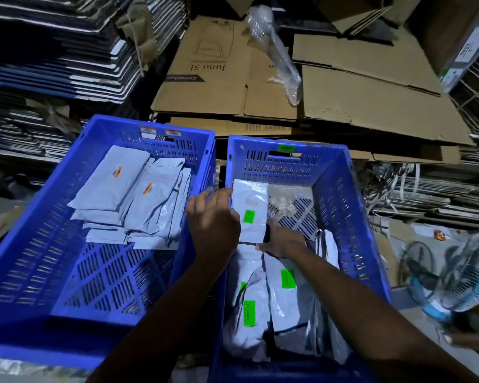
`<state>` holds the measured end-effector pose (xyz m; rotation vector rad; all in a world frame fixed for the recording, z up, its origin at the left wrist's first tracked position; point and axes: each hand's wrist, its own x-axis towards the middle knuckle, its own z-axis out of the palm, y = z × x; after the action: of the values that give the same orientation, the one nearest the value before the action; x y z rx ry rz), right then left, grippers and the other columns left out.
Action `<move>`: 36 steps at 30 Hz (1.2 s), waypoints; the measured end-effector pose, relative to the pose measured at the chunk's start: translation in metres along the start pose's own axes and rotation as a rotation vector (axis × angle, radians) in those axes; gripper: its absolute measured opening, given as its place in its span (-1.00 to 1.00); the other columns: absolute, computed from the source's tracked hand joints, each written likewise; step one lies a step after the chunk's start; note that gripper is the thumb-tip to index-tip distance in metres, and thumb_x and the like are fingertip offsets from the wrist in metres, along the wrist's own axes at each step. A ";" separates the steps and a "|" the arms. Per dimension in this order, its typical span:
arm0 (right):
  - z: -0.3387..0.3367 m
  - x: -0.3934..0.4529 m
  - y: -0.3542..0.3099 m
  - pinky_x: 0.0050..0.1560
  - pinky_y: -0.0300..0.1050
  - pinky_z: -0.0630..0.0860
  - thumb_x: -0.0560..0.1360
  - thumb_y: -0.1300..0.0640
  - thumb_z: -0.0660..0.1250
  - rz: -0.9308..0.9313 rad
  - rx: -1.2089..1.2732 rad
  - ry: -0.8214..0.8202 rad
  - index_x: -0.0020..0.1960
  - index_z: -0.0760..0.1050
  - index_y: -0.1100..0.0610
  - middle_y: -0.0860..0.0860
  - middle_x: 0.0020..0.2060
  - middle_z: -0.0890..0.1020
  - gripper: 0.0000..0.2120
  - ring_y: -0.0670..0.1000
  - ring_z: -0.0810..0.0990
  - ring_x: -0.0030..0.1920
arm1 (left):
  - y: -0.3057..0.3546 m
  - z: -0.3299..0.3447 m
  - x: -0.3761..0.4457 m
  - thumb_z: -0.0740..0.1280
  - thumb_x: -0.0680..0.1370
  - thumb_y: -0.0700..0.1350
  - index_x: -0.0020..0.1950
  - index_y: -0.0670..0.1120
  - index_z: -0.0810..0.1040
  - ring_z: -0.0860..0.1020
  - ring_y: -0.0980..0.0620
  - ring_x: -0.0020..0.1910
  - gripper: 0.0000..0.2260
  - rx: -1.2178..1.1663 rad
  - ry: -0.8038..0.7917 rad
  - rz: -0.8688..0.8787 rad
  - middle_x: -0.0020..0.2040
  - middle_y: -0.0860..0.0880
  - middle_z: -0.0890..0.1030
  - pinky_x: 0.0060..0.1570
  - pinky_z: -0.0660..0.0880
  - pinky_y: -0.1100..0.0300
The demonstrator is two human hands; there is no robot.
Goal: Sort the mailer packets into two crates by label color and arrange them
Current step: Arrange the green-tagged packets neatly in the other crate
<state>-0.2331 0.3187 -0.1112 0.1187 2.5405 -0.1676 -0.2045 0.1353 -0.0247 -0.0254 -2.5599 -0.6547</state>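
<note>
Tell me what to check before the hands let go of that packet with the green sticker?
1. Packet shows a green label: ok.
2. It is in the right crate, which has a green tag on its far wall: ok.
3. Other packets here, like the near packet, also show green: ok.
4. Left crate packets show orange labels: ok.
5. Left hand and right hand both touch the packet: ok.
6. Packet lies flat on the floor: cannot tell.
</note>
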 end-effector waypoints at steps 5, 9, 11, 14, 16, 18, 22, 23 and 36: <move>-0.008 0.010 -0.019 0.31 0.20 0.38 0.42 -0.43 0.26 0.028 0.057 0.235 0.45 0.23 0.11 0.17 0.37 0.41 -0.17 0.22 0.39 0.38 | 0.000 0.003 0.000 0.37 0.26 -0.24 0.12 -0.06 0.63 0.55 -0.15 0.11 -0.57 0.014 -0.033 -0.016 0.03 -0.02 0.67 0.21 0.45 -0.12; -0.022 0.039 -0.043 0.47 0.23 0.18 0.59 -0.23 0.13 -0.185 -0.010 0.387 0.56 0.08 0.15 0.21 0.54 0.14 -0.30 0.22 0.09 0.55 | -0.005 0.008 -0.001 0.31 0.34 -0.17 0.15 -0.06 0.62 0.54 -0.13 0.16 -0.62 0.023 -0.023 0.009 0.08 0.01 0.66 0.22 0.43 -0.12; -0.008 0.055 -0.052 0.53 0.27 -0.03 0.64 -0.20 -0.01 -0.221 -0.062 0.255 0.61 -0.12 0.17 0.17 0.60 -0.12 -0.29 0.19 -0.15 0.60 | -0.006 0.009 -0.001 0.31 0.38 -0.16 0.15 -0.07 0.62 0.53 -0.13 0.18 -0.65 0.025 -0.019 0.025 0.09 0.02 0.66 0.21 0.42 -0.12; 0.022 0.067 -0.056 0.53 0.29 -0.18 0.66 -0.15 -0.12 -0.238 -0.095 0.197 0.60 -0.28 0.17 0.14 0.58 -0.27 -0.32 0.16 -0.31 0.58 | -0.003 0.006 0.000 0.36 0.37 -0.18 0.17 0.00 0.60 0.51 -0.08 0.22 -0.63 0.064 -0.088 -0.023 0.12 0.07 0.65 0.25 0.39 -0.11; 0.031 0.070 -0.053 0.52 0.31 -0.19 0.65 -0.13 -0.08 -0.243 -0.090 0.248 0.60 -0.28 0.17 0.14 0.58 -0.27 -0.31 0.16 -0.32 0.57 | -0.001 0.005 0.002 0.37 0.38 -0.15 0.20 0.05 0.58 0.49 -0.05 0.25 -0.62 0.098 -0.134 -0.045 0.13 0.11 0.64 0.28 0.35 -0.08; 0.032 0.074 -0.051 0.51 0.32 -0.20 0.64 -0.12 -0.05 -0.261 -0.097 0.254 0.60 -0.27 0.18 0.15 0.58 -0.26 -0.30 0.17 -0.33 0.57 | -0.002 0.006 0.003 0.38 0.39 -0.13 0.21 0.06 0.58 0.49 -0.04 0.25 -0.62 0.125 -0.141 -0.050 0.14 0.11 0.64 0.28 0.34 -0.06; 0.019 0.076 -0.052 0.53 0.29 -0.19 0.66 -0.17 -0.10 -0.267 -0.075 0.163 0.61 -0.24 0.15 0.12 0.59 -0.26 -0.32 0.14 -0.30 0.58 | -0.006 0.009 0.002 0.36 0.39 -0.12 0.19 0.05 0.59 0.51 -0.07 0.22 -0.63 0.095 -0.099 -0.042 0.13 0.11 0.65 0.25 0.37 -0.07; 0.011 0.073 -0.052 0.53 0.28 -0.18 0.66 -0.16 -0.10 -0.285 -0.061 0.122 0.61 -0.24 0.15 0.12 0.59 -0.25 -0.33 0.14 -0.29 0.58 | -0.006 0.009 0.001 0.34 0.39 -0.13 0.18 0.03 0.61 0.52 -0.08 0.20 -0.64 0.076 -0.071 -0.036 0.12 0.10 0.65 0.23 0.38 -0.08; -0.017 -0.129 0.029 -0.08 -0.04 0.59 0.58 0.07 0.27 0.338 -0.025 0.444 0.21 0.37 0.25 0.14 0.08 0.62 -0.69 0.15 0.67 0.05 | -0.009 0.012 -0.002 0.36 0.38 -0.17 0.19 -0.07 0.61 0.53 -0.15 0.09 -0.63 0.066 0.004 0.057 0.07 0.00 0.67 0.17 0.35 -0.06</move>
<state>-0.1321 0.3430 -0.0273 0.6337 2.9068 0.0290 -0.2093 0.1331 -0.0388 -0.0748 -2.5649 -0.5482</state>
